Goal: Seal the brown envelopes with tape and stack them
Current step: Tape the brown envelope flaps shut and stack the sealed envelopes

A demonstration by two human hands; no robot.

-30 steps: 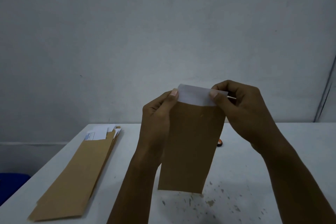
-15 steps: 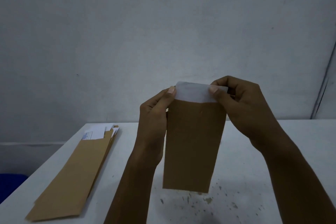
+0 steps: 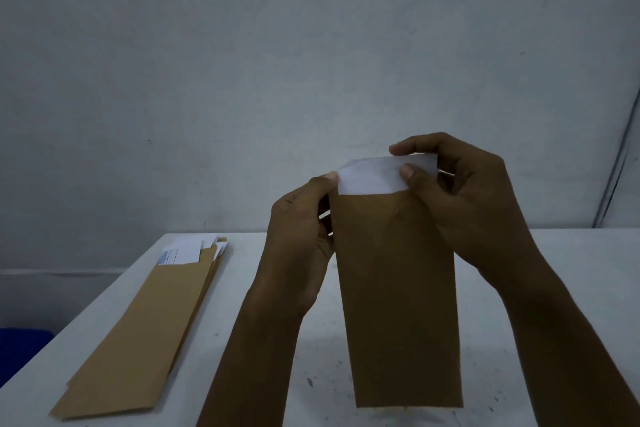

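I hold a long brown envelope upright above the white table, in the middle of the view. White paper sticks out of its top. My left hand grips the envelope's upper left edge, its thumb at the paper's corner. My right hand pinches the top right of the white paper between thumb and fingers, bending it forward. A stack of brown envelopes with white paper showing at their far ends lies on the table's left side.
A grey wall stands right behind the table. The table's left edge runs diagonally past the stack, with something blue below it. Dark specks mark the tabletop near the held envelope's lower end.
Both hands have lifted the envelope slightly and shifted it right. The right hand's fingers have come over the top of the white paper, which now curves forward.
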